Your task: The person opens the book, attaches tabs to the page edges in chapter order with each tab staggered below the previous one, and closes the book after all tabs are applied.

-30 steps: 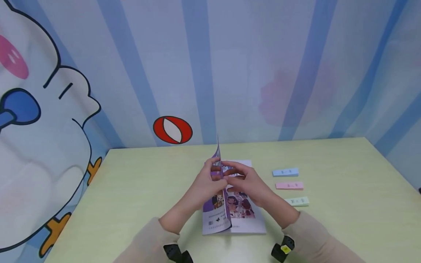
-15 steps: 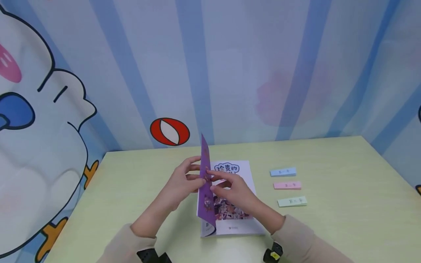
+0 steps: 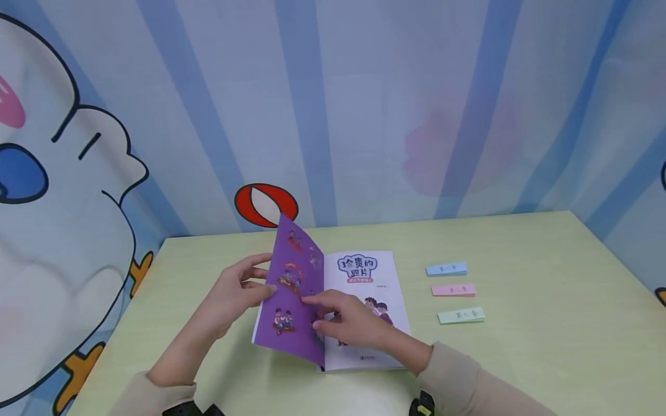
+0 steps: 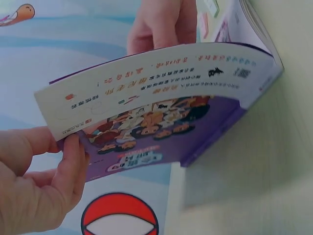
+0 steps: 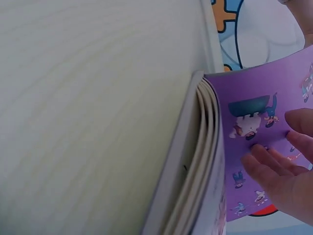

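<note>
A picture book [image 3: 359,297] lies on the table with its front cover raised to the left, showing a purple inner side [image 3: 307,271] dotted with small cartoon figures. My left hand [image 3: 231,300] pinches the cover's outer edge, thumb on the purple side and fingers behind. In the left wrist view this hand [image 4: 36,183] grips the edge of the cover [image 4: 161,93], whose printed outer side and flap face the camera. My right hand [image 3: 359,323] touches the purple side near the fold with its fingertips, covering part of the title page. The right wrist view shows these fingers [image 5: 266,174] against the cover.
To the book's right, a blue paper strip [image 3: 446,269], a pink strip [image 3: 453,290] and a green strip [image 3: 461,315] lie in a column on the pale table [image 3: 541,329]. Behind stands a striped blue backdrop [image 3: 364,115] with cartoon prints.
The cover has swung from nearly upright over to the left, uncovering the title page. My left hand has moved left with its edge; my right hand has moved left and a little nearer.
</note>
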Available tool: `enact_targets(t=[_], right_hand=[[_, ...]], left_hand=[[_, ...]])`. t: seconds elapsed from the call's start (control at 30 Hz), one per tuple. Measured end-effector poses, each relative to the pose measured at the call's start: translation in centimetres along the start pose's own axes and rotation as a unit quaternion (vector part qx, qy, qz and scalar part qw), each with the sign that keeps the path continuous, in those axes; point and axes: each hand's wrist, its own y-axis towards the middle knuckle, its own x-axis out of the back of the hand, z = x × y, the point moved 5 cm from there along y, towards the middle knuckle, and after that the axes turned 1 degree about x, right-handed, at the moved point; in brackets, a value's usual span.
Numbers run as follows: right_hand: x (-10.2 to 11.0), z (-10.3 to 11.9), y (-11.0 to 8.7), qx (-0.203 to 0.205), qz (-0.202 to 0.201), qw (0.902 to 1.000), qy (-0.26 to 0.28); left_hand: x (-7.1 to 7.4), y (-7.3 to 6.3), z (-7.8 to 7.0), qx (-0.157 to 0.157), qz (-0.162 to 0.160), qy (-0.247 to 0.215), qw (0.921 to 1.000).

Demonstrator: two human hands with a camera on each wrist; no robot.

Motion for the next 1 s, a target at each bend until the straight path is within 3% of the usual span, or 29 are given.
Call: enact_targets(t=[0.13, 0.33, 0.63, 1.0], right_hand=[[-0.8, -0.1, 0.0, -0.002, 0.033, 0.9981, -0.053], [-1.6, 0.1, 0.0, 0.011, 0.067, 0.987, -0.146], [-3.0, 0.1, -0.3, 0.036, 0.133, 0.9598, -0.245], [-3.8, -0.1, -0.7, 0.081, 0.165, 0.9231, -0.338]], left_hand=[[1.3, -0.4, 1.0, 0.01, -0.01, 0.022, 0.9997], [2.6, -0.6, 2.5, 0.029, -0.021, 0.037, 0.9987], [3.3, -0.6, 5.0, 0.054, -0.032, 0.069, 0.9957], [3.4, -0.5, 8.4, 0.082, -0.039, 0.072, 0.9933]])
